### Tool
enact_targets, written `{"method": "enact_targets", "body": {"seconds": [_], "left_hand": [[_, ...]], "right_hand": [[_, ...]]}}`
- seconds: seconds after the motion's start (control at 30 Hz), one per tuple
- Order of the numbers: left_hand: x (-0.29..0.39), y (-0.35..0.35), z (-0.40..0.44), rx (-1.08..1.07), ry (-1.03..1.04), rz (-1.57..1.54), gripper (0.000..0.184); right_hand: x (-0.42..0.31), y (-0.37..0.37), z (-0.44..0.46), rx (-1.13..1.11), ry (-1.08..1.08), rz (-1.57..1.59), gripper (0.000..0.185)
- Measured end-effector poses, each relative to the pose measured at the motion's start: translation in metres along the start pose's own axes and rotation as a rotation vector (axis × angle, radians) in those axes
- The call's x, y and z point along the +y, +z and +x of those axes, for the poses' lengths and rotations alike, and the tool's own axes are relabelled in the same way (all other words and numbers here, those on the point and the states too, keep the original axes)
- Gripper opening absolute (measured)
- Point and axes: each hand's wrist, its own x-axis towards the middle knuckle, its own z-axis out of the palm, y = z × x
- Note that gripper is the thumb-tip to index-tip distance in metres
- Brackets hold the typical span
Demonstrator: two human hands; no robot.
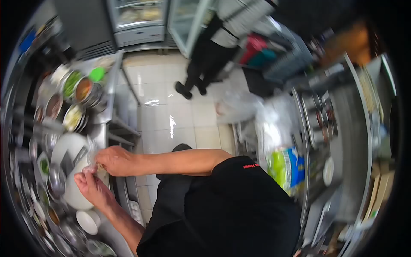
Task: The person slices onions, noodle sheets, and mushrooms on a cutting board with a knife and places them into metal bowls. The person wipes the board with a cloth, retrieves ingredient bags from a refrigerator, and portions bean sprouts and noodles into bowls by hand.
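Note:
My right hand (115, 161) and my left hand (93, 186) are close together over a round white cutting board (73, 198). Both have their fingers pinched on what looks like a small clear plastic bag (90, 159); its contents are blurred. Beside the hands, a cleaver with a wide grey blade (67, 162) lies on the board. A white bowl (88, 221) stands just nearer than the board, by my left forearm.
Metal containers crowd the counter, among them chopped greens (72, 84), orange-red food (84, 89) and pale yellow pieces (73, 118). Another person (218, 43) stands by an open glass-door fridge (139, 21). Behind me are a green-and-blue package (286, 169) and metal shelving (355, 128).

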Motion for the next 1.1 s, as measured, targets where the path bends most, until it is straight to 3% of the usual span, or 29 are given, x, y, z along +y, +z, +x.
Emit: {"method": "enact_targets", "body": {"seconds": [0.17, 0.2, 0.3, 0.33, 0.43, 0.47, 0.5, 0.57, 0.63, 0.67, 0.7, 0.77, 0.8, 0.9, 1.1], "left_hand": [[-0.056, 0.054, 0.001, -0.189, -0.147, 0.034, 0.023], [-0.069, 0.052, 0.009, -0.249, -0.197, 0.02, 0.023], [-0.103, 0.1, 0.001, -0.423, -0.369, 0.03, 0.022], [-0.105, 0.13, -0.014, -0.473, -0.432, 0.02, 0.021], [-0.135, 0.197, -0.051, -0.717, -0.459, 0.052, 0.024], [-0.139, 0.22, -0.06, -0.738, -0.573, 0.059, 0.025], [-0.155, 0.237, -0.066, -0.805, -0.499, 0.057, 0.024], [-0.178, 0.275, -0.072, -0.894, -0.46, 0.121, 0.023], [-0.194, 0.318, -0.077, -1.018, -0.464, 0.172, 0.016], [-0.199, 0.338, -0.081, -1.07, -0.488, 0.179, 0.013], [-0.205, 0.358, -0.082, -1.131, -0.524, 0.188, 0.017], [-0.2, 0.39, -0.078, -1.24, -0.238, 0.47, 0.034], [-0.2, 0.403, -0.077, -1.27, -0.098, 0.607, 0.042], [-0.238, 0.407, -0.046, -1.408, -0.039, 0.8, 0.058], [-0.313, 0.386, 0.033, -1.729, -0.233, 1.214, 0.059]], "right_hand": [[0.047, -0.014, -0.076, 0.477, 0.037, 0.139, 0.006], [0.056, -0.019, -0.091, 0.506, 0.108, 0.129, 0.026], [0.053, -0.066, -0.16, 0.779, 0.324, 0.081, 0.058], [0.075, -0.056, -0.172, 0.728, 0.464, -0.154, 0.088], [0.14, -0.044, -0.2, 0.888, 0.375, -0.092, 0.067], [0.17, -0.039, -0.211, 0.839, 0.449, -0.17, 0.052], [0.192, -0.042, -0.218, 0.786, 0.514, -0.246, 0.039], [0.206, -0.077, -0.247, 1.007, 0.507, -0.266, 0.015], [0.208, -0.117, -0.276, 1.079, 0.635, 0.028, 0.014], [0.212, -0.133, -0.292, 1.093, 0.669, 0.015, 0.013], [0.217, -0.147, -0.308, 1.115, 0.717, 0.003, 0.012], [0.244, -0.16, -0.34, 1.081, 0.982, -0.02, 0.014], [0.255, -0.166, -0.352, 1.132, 1.014, -0.004, 0.015], [0.302, -0.178, -0.381, 1.214, 1.086, 0.027, 0.017], [0.378, -0.23, -0.415, 1.379, 1.153, 0.014, 0.025]]}}
